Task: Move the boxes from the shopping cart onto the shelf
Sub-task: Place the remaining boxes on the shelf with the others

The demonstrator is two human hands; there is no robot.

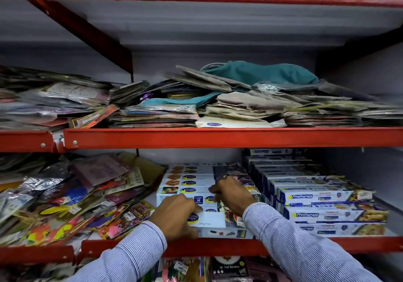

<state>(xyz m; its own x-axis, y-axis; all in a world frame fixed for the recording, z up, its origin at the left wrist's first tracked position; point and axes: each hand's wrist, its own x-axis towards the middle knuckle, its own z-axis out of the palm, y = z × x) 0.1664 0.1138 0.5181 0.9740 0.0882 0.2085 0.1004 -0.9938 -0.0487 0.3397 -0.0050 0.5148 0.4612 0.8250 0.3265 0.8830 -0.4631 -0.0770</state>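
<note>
Two striped sleeves [305, 244] reach in from the near edge over the red front lip of the lower shelf [218, 247]. The left hand [174, 215] lies knuckles up on the nearest cling-film box [212, 218], thumb along its front face, fingers curled over the left end; how tight the grip is cannot be told. The right hand [232, 194] sits a little farther in, fingers bent and pressed down on the top of the stack of cling-film boxes [189, 182], pinching nothing visible. That stack stands in the middle of the lower shelf, rows running back toward the rear wall. Just right of it, a taller stack of Freshwrapp boxes [322, 205], blue and white, stepped upward toward the far right. To the left, a loose heap of foil and party packets [65, 199], tilted every way. Above, a second red shelf [218, 136] carries flat packets [54, 101] and brown paper bags [239, 105], a teal cloth bag [261, 72] on top. Farthest up, the grey underside of another shelf [218, 24].
</note>
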